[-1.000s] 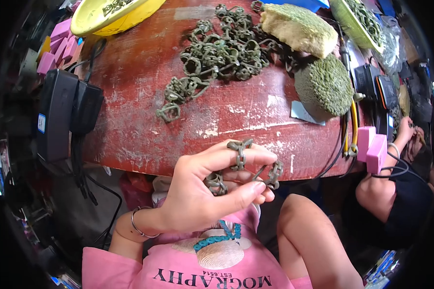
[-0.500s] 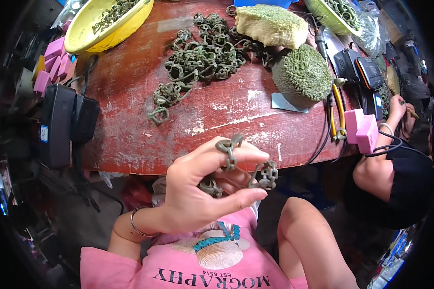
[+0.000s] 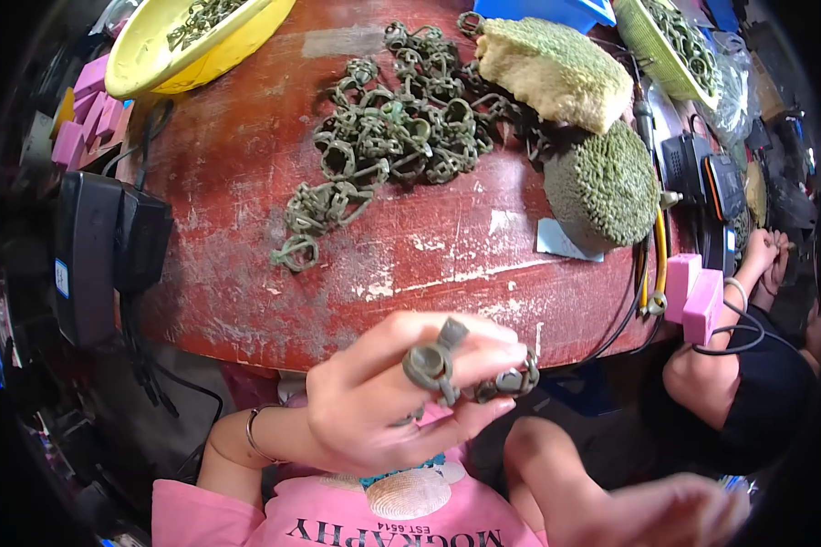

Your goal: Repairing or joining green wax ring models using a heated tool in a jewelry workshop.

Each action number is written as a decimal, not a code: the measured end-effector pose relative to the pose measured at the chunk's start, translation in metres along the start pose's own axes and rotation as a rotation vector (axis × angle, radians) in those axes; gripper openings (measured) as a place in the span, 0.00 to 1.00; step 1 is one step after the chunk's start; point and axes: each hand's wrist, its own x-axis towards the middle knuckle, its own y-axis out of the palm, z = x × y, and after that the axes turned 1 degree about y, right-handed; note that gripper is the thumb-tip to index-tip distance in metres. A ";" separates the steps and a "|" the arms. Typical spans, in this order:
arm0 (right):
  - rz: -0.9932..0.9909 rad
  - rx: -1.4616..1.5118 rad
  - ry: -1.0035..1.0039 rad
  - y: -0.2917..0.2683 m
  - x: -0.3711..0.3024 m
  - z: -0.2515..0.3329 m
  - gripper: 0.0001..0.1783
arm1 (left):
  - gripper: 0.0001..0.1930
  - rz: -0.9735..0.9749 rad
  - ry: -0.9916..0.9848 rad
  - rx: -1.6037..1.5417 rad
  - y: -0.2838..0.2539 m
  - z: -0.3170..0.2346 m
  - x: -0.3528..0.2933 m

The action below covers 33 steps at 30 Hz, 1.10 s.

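My left hand (image 3: 401,387) is raised at the near edge of the table, its thumb and fingers closed around a dark green piece of linked rings (image 3: 429,366). One ring with a flat tab lies across the outside of the fingers. Another cluster of links sticks out between the thumb and the fingertips. At the lower right my right hand (image 3: 670,512) is smeared by motion, so whether it holds anything cannot be made out. Beyond the left hand, a heap of similar dark green linked rings (image 3: 392,128) lies on the red table (image 3: 429,301).
A round bumpy green block (image 3: 604,187) and a rough beige block (image 3: 556,73) sit right of the heap. Yellow basin (image 3: 201,59), black power adapter (image 3: 91,260) and pink blocks (image 3: 702,296) stand around the edges. A co-worker's hands (image 3: 768,255) are at the far right.
My left hand sits lower in the picture and has turned, with the linked rings still in it. My right hand has come into view at the lower right. The whole view has shifted slightly.
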 end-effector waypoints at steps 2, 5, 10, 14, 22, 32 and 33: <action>-0.016 -0.199 0.536 -0.032 -0.013 -0.004 0.15 | 0.19 -0.016 0.041 0.075 -0.004 0.001 0.001; 0.107 -1.041 0.757 -0.055 -0.051 -0.013 0.17 | 0.18 -0.033 0.052 0.110 -0.005 -0.001 0.000; 0.266 -0.969 1.012 -0.067 -0.045 -0.003 0.18 | 0.20 -0.077 0.064 0.117 0.001 -0.005 0.002; 0.382 -0.905 1.051 -0.071 -0.039 -0.004 0.16 | 0.21 0.021 -0.128 -0.099 -0.003 -0.005 0.008; -0.282 -0.312 1.361 -0.066 -0.033 -0.013 0.10 | 0.21 -0.065 -0.560 -0.571 -0.011 -0.002 0.010; -0.394 -0.175 1.471 -0.070 -0.031 -0.013 0.10 | 0.22 0.035 -0.455 -0.704 -0.012 0.009 0.007; -0.395 -0.176 1.468 -0.070 -0.031 -0.013 0.10 | 0.22 0.030 -0.469 -0.721 -0.012 0.009 0.007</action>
